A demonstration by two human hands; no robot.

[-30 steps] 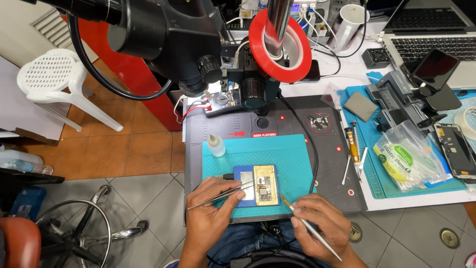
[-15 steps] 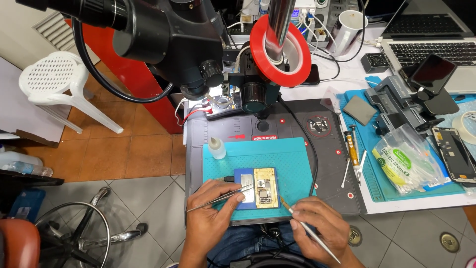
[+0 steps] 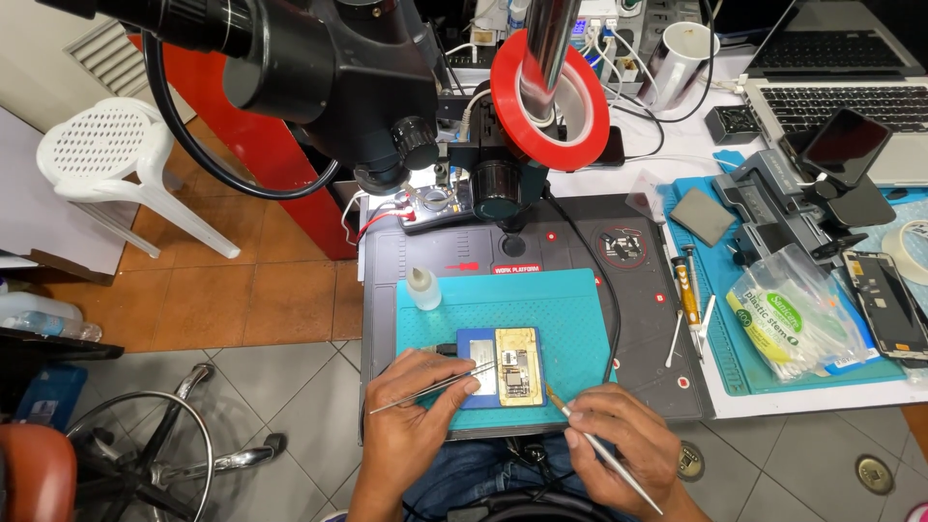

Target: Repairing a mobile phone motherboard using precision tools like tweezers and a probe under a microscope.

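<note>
A small circuit board (image 3: 519, 365) lies in a blue holder (image 3: 474, 344) on the teal mat (image 3: 541, 304). My left hand (image 3: 411, 425) grips metal tweezers (image 3: 433, 387), whose tips rest at the board's left edge. My right hand (image 3: 623, 449) holds a thin pointed tool (image 3: 604, 451) like a pen, its tip touching the board's lower right corner. Both hands rest on the mat's near edge.
A black microscope (image 3: 367, 68) and a red tape roll (image 3: 551, 97) hang over the dark work platform (image 3: 638, 300). A small dropper bottle (image 3: 421, 288) stands at the mat's left. Right: swab bag (image 3: 797, 319), screwdrivers (image 3: 688, 290), phone (image 3: 884, 302), laptop (image 3: 851, 87). White plastic chair (image 3: 121, 159) left.
Both hands have stayed at the board with only slight shifts of the tool tips. The view has tilted a little.
</note>
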